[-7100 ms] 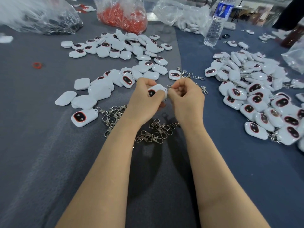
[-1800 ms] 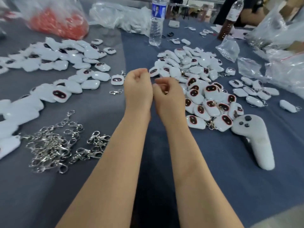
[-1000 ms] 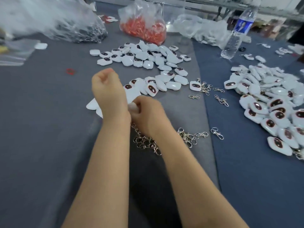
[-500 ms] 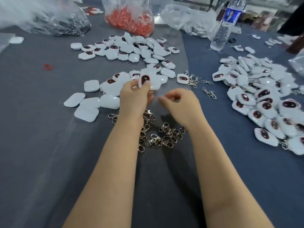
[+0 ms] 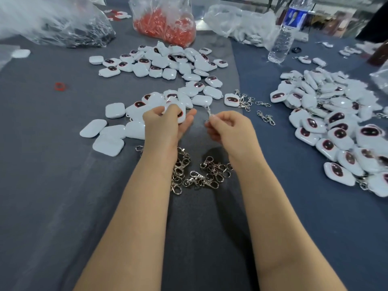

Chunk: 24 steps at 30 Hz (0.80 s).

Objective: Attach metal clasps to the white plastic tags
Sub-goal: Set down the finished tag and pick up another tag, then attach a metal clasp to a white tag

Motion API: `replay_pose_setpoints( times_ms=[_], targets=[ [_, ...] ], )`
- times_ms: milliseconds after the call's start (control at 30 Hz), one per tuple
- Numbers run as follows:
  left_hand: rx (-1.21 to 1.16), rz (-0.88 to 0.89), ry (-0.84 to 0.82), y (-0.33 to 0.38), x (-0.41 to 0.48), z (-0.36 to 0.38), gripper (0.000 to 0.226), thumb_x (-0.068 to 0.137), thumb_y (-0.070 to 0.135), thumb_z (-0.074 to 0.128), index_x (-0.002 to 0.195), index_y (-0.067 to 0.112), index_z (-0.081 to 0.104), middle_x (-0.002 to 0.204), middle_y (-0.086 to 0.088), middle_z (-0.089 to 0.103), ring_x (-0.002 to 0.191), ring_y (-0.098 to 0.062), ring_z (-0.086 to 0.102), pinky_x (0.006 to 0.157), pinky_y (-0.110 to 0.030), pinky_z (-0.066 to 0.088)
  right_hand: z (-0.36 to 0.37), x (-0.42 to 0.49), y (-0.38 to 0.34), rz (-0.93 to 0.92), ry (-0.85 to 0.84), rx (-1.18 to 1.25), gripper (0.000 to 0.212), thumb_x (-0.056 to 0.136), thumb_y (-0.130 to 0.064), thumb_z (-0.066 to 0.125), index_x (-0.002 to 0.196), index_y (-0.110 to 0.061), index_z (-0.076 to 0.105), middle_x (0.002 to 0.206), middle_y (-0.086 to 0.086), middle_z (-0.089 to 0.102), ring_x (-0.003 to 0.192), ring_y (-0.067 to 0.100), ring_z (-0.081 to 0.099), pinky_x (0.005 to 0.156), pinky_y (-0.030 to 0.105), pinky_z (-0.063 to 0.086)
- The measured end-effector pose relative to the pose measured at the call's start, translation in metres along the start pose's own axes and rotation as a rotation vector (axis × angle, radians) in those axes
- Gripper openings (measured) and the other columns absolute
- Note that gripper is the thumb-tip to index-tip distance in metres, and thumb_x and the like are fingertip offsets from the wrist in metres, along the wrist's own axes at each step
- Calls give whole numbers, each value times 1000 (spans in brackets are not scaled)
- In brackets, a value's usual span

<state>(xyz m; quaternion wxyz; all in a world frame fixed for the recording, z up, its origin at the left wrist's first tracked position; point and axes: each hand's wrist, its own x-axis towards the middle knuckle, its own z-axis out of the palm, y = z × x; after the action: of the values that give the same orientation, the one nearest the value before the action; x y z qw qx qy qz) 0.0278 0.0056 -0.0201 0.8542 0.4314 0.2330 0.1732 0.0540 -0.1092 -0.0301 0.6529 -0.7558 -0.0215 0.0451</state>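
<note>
Clasps (image 5: 199, 175) heaped on the table (image 5: 52, 185) at near centre, left tags (image 5: 159, 66) spread beyond them and out to the left, right tags (image 5: 336, 122) piled along the right side, bags (image 5: 165, 24) across the far edge, bottle (image 5: 285, 34) right of them.

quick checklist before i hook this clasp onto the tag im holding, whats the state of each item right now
1. Tag in hand: ok. The left hand holds a white tag.
2. Clasp in hand: ok. The right hand pinches a metal clasp.
3. Clasp meeting the tag: not ok. They are apart, with a gap between the hands.
4. Tag's loop turned toward the clasp: cannot tell, fingers cover it.
5. Clasp gate open: cannot tell, too small and blurred.
6. Spare clasps at hand: ok. A pile of loose clasps lies between the forearms.
</note>
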Motion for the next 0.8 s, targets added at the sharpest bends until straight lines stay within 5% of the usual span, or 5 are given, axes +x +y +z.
replay_pose_setpoints(
  times_ms=[100, 300, 433, 733, 800],
  targets=[
    [200, 94, -64, -1, -5, 2, 40, 91, -5, 38, 121, 20, 44, 126, -10, 46, 72, -12, 72, 65, -22, 58, -4, 2, -2, 75, -55, 330, 8, 93, -11, 58, 86, -11, 61, 80, 1, 67, 73, 10, 61, 71, 22, 53],
    [807, 300, -233, -8, -10, 4, 12, 88, 20, 59, 95, 24, 68, 105, -6, 63, 82, -17, 60, 75, -16, 48, -8, 3, -6, 115, -109, 608, 22, 95, -6, 52, 76, -8, 63, 64, -1, 67, 59, 6, 62, 62, 16, 54],
    [904, 367, -286, -12, -10, 4, 12, 86, 28, 64, 97, 25, 67, 116, -8, 56, 86, -5, 52, 64, 2, 34, -8, 3, -4, 99, -90, 561, 23, 95, -6, 53, 75, -8, 63, 67, 2, 66, 68, 12, 60, 68, 20, 54],
    [1027, 527, -170, -16, -6, 3, 3, 90, 19, 60, 88, 20, 61, 117, -10, 55, 98, -12, 51, 77, -13, 32, -4, 0, -1, 35, -7, 231, 7, 93, -11, 57, 88, -13, 61, 76, 0, 65, 70, 9, 60, 67, 22, 53],
    [1017, 552, -119, -16, -5, 2, 5, 91, 16, 57, 87, 17, 59, 109, -6, 54, 79, -5, 47, 70, -11, 29, -4, 2, 2, 13, 136, -2, 5, 93, -15, 55, 91, -17, 59, 84, -2, 65, 78, 10, 62, 75, 27, 52]
  ],
)
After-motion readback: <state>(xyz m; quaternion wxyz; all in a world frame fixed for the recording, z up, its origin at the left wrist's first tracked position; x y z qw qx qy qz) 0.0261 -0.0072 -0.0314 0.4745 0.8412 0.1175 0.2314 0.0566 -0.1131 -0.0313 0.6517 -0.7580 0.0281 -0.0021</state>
